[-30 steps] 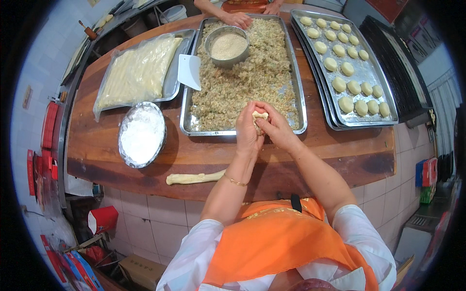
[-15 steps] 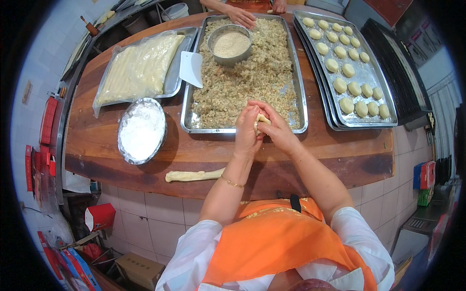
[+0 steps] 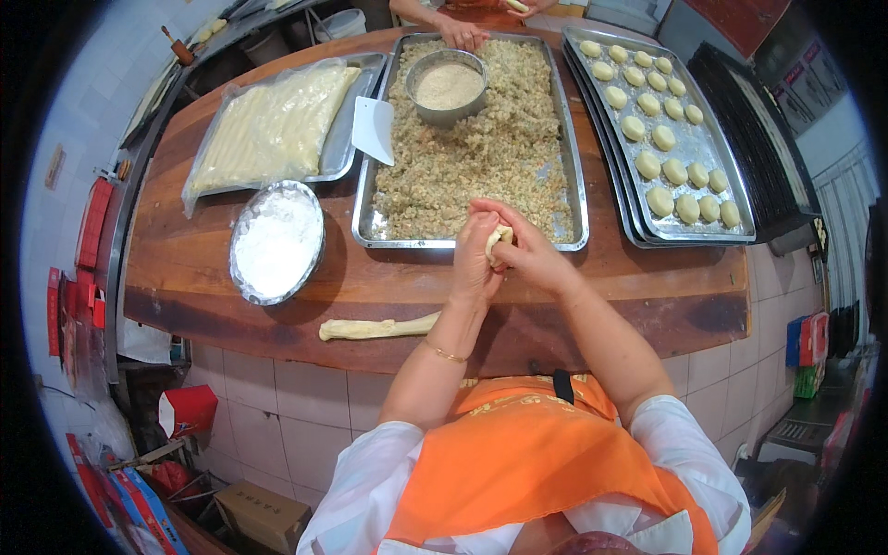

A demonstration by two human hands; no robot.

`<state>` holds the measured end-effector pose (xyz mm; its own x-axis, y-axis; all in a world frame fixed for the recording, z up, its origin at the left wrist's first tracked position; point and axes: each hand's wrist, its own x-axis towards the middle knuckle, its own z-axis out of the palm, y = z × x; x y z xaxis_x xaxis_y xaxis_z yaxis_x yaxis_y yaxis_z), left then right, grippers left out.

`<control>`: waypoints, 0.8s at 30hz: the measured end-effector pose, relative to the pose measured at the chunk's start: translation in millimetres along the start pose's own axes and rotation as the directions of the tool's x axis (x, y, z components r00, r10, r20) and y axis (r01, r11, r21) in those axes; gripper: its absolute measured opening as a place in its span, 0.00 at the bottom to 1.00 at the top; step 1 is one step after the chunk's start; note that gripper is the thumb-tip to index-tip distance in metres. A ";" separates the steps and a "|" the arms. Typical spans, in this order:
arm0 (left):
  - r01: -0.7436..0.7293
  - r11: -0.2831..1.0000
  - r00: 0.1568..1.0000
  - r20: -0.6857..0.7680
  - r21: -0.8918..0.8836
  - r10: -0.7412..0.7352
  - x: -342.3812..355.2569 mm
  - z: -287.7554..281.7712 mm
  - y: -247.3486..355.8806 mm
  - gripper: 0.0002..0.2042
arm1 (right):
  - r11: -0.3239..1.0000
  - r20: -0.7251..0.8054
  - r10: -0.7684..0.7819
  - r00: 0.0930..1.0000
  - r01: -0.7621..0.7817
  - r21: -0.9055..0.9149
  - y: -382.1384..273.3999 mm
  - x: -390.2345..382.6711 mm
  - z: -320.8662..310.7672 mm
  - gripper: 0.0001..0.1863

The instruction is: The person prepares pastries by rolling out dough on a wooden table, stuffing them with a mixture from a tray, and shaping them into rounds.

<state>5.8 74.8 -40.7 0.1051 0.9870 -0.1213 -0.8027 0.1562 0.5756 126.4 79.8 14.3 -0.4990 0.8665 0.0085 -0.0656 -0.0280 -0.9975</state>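
Both hands meet just past the near edge of the filling tray, around a small piece of pale dough (image 3: 499, 242). My left hand (image 3: 474, 257) cups the dough from the left. My right hand (image 3: 535, 252) closes on it from the right, its thumb pressed into the dough; what lies inside the dough is hidden. A long strip of dough (image 3: 375, 328) lies on the table beside my left forearm. Crumbly beige filling (image 3: 472, 176) covers most of the large metal tray (image 3: 581, 208) ahead.
A round metal pan (image 3: 448, 117) of fine crumbs and a white scraper (image 3: 372, 129) rest on the filling. Left are a bowl of white flour (image 3: 276, 242) and plastic-covered dough (image 3: 277, 120). Right, stacked trays (image 3: 689, 166) bear dough rounds. A co-worker's hand (image 3: 462, 35) touches the filling's far end.
The dough piece has turned slightly between my hands and shows more of its folded edge. Across the table, the co-worker's other hand has lifted with a pale piece in it.
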 end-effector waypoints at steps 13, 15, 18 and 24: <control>0.162 0.950 0.986 -0.003 -0.268 -0.169 -12.6 37.6 10.3 0.26 | 0.662 0.117 -0.345 0.931 0.330 -0.674 -27.9 0.4 -17.7 0.47; 0.153 0.962 0.987 0.076 -0.228 -0.139 -22.7 40.4 14.7 0.25 | 0.624 0.140 -0.387 0.912 0.370 -0.688 -26.7 -0.4 -12.2 0.40; 0.118 0.977 0.981 0.171 -0.175 -0.088 -25.2 20.8 5.2 0.25 | 0.587 0.187 -0.385 0.904 0.396 -0.707 -33.6 -4.1 -7.4 0.31; 0.082 0.972 0.993 0.098 -0.221 -0.062 -46.7 53.4 18.8 0.22 | 0.601 0.013 -0.532 0.846 0.389 -0.698 -30.4 -12.6 12.7 0.27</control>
<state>17.2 33.7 18.9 0.2117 0.9743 -0.0765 -0.9010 0.2249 0.3710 123.7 63.4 45.4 -0.3984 0.7421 0.5390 0.3700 0.6678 -0.6459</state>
